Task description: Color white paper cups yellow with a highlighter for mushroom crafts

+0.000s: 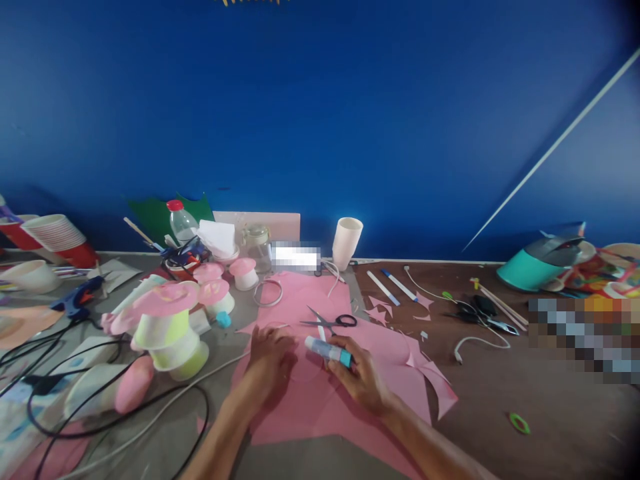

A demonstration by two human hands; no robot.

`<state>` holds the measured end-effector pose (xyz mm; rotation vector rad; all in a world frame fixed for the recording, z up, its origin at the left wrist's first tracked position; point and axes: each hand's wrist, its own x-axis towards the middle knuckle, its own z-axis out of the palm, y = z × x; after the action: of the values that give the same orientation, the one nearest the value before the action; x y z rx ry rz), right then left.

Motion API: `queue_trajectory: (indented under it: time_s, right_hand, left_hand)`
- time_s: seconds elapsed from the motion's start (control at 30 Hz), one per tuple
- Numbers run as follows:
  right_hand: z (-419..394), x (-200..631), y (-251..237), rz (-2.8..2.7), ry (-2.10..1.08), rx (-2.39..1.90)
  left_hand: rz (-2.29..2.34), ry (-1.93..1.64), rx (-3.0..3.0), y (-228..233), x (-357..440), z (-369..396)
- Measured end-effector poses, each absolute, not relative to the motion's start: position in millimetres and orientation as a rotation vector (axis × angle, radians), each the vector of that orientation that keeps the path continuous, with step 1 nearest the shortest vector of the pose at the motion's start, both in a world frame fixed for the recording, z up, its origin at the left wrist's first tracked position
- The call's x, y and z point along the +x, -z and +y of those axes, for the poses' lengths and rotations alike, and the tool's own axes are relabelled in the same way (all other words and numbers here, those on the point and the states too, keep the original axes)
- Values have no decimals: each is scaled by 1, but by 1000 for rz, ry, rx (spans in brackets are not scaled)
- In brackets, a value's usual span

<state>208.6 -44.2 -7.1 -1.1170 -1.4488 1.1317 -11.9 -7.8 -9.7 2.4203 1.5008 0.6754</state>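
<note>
Glue stick (323, 350), translucent with a teal end, sits in the right hand (363, 377), thumb and fingers closed around it. It is over pink paper (305, 423); whether it touches the sheet, I cannot tell. Left of it, the left hand (270, 357) rests palm down on the paper, fingers loosely extended, gripping nothing visible. Just beyond both hands lie scissors (345, 321), blades apart; a silver ring (267, 304) lies beyond the left hand. Farther ahead stands a white cup (346, 245). Beyond the right hand, two markers (383, 288) lie on a brown tabletop (480, 447).
</note>
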Motion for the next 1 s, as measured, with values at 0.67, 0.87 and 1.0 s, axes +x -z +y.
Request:
queue_trajectory:
  time_s: [0.67,0.87,1.0]
  right_hand:
    - [-41,215,13,-1625,-862,-1240]
    - [-40,217,17,-1492,-1018,-1178]
    - [-40,217,19,-1478,-982,-1179]
  left_hand:
    - [1313,-466,2414,3,-14,-9]
    - [1262,-359,2473,3,-14,-12]
    - [1269,-385,2527,4,-15,-12]
